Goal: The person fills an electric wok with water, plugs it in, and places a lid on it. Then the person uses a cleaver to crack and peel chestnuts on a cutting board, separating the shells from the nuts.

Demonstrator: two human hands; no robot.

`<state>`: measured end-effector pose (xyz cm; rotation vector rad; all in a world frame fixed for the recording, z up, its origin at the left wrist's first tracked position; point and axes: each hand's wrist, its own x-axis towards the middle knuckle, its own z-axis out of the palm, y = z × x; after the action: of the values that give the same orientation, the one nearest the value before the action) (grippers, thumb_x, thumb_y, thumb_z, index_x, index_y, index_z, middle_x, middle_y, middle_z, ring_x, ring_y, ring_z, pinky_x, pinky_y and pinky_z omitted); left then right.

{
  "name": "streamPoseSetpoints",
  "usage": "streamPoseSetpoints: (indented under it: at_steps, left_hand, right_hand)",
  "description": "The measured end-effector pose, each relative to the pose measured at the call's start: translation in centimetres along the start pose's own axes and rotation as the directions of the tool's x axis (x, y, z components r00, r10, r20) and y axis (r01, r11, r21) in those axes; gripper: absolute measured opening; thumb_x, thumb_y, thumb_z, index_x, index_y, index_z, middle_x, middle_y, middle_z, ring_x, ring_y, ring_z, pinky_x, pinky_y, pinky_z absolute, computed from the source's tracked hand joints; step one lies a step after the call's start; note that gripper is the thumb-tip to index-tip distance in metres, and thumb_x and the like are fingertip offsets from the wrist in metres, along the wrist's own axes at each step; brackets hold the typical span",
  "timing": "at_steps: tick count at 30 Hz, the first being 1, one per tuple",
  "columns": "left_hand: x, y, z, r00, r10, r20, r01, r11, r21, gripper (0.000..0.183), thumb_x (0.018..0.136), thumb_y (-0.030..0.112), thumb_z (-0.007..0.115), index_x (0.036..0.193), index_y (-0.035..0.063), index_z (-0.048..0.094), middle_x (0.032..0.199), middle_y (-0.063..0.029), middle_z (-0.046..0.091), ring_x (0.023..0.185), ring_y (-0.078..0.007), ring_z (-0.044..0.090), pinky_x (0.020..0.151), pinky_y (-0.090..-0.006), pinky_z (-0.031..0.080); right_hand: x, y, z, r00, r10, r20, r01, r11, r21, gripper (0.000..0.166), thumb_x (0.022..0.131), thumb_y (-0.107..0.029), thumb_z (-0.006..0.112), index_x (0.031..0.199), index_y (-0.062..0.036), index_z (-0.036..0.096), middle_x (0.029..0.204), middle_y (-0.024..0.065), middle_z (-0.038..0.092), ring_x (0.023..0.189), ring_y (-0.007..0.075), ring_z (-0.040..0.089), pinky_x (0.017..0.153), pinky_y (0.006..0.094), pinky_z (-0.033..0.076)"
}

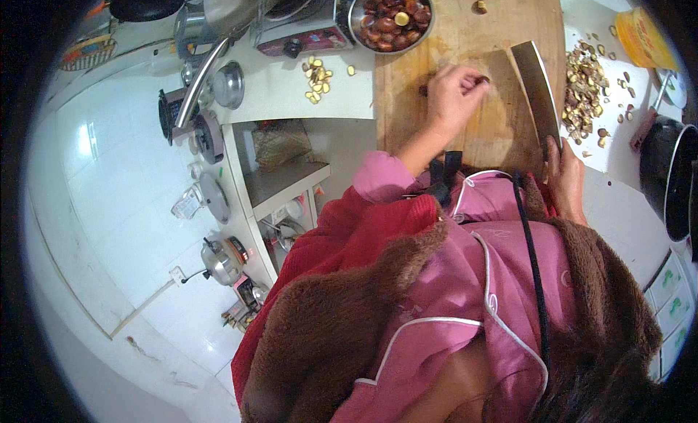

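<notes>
My left hand [455,93] is over the wooden cutting board [403,106], its fingertips closed on a small dark brown piece that looks like a chestnut or a bit of its shell [482,80]. My right hand [566,169] grips the handle end of a broad-bladed cleaver [537,90] at the board's right side, the blade pointing away from me. A metal bowl [351,19] of brown chestnuts stands at the board's far left corner, with one pale cut piece on top. Another small cut piece [480,7] lies at the board's far end.
Chestnut shell scraps [583,90] are heaped right of the board, near a yellow tub [643,38] and a dark pan [668,177]. Pale yellow pieces [317,79] lie on the white counter at left, before a gas stove [305,41]. A metal handle [202,82] juts over the counter edge.
</notes>
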<state>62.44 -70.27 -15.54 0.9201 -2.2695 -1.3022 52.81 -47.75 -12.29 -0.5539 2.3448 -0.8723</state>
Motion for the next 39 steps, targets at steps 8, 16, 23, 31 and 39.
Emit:
streamPoseSetpoints:
  at_steps: [8, 16, 23, 31, 39]
  left_hand:
    - [-1.8, 0.8, 3.6, 0.985, 0.042, 0.166, -0.070, 0.983, 0.168, 0.037, 0.065, 0.019, 0.083, 0.089, 0.0016, 0.062, 0.081, -0.0122, 0.058, 0.069, -0.0237, 0.062, 0.062, -0.0342, 0.051]
    - [-1.3, 0.7, 1.4, 0.760, 0.553, 0.342, -0.618, 0.779, 0.112, 0.020, 0.074, 0.003, 0.067, 0.095, 0.0046, 0.065, 0.097, -0.0098, 0.061, 0.089, -0.0277, 0.061, 0.076, -0.0356, 0.051]
    - [-2.8, 0.2, 2.7, 0.890, 0.355, 0.286, -0.432, 0.859, 0.276, 0.013, 0.075, 0.007, 0.068, 0.088, 0.0064, 0.068, 0.085, -0.0091, 0.062, 0.072, -0.0277, 0.061, 0.064, -0.0352, 0.050]
    - [-3.4, -0.6, 2.8, 0.872, 0.403, 0.278, -0.479, 0.821, 0.311, 0.024, 0.070, 0.008, 0.068, 0.094, 0.0088, 0.070, 0.086, -0.0119, 0.063, 0.078, -0.0309, 0.062, 0.070, -0.0398, 0.051]
    - [-3.4, 0.1, 2.7, 0.875, 0.394, 0.280, -0.468, 0.835, 0.290, 0.025, 0.069, 0.005, 0.063, 0.092, 0.0075, 0.069, 0.088, -0.0115, 0.063, 0.085, -0.0304, 0.062, 0.075, -0.0380, 0.052]
  right_hand:
    - [-0.5, 0.0, -0.4, 0.999, -0.011, 0.035, 0.013, 0.997, -0.075, 0.021, 0.094, -0.018, 0.052, 0.101, 0.0018, 0.056, 0.078, 0.0301, 0.060, 0.075, 0.0467, 0.060, 0.061, 0.0476, 0.046]
    - [-0.4, 0.1, -0.7, 0.996, -0.087, 0.023, 0.087, 0.996, -0.021, 0.016, 0.092, -0.016, 0.053, 0.096, -0.0012, 0.055, 0.074, 0.0274, 0.060, 0.075, 0.0465, 0.059, 0.064, 0.0502, 0.045]
    - [-0.8, -0.7, -0.5, 0.989, -0.131, 0.072, 0.142, 0.975, -0.169, 0.015, 0.092, -0.018, 0.052, 0.098, -0.0048, 0.052, 0.070, 0.0247, 0.061, 0.071, 0.0428, 0.062, 0.059, 0.0505, 0.047]
    - [-0.9, -1.4, -0.7, 0.952, -0.238, 0.191, 0.287, 0.912, -0.293, 0.022, 0.083, -0.011, 0.060, 0.103, -0.0089, 0.053, 0.081, 0.0199, 0.063, 0.070, 0.0397, 0.063, 0.060, 0.0482, 0.050]
    - [0.2, -1.3, -0.6, 0.945, -0.254, 0.205, 0.302, 0.918, -0.257, 0.019, 0.084, -0.014, 0.060, 0.102, -0.0087, 0.054, 0.082, 0.0200, 0.063, 0.071, 0.0396, 0.063, 0.060, 0.0478, 0.049]
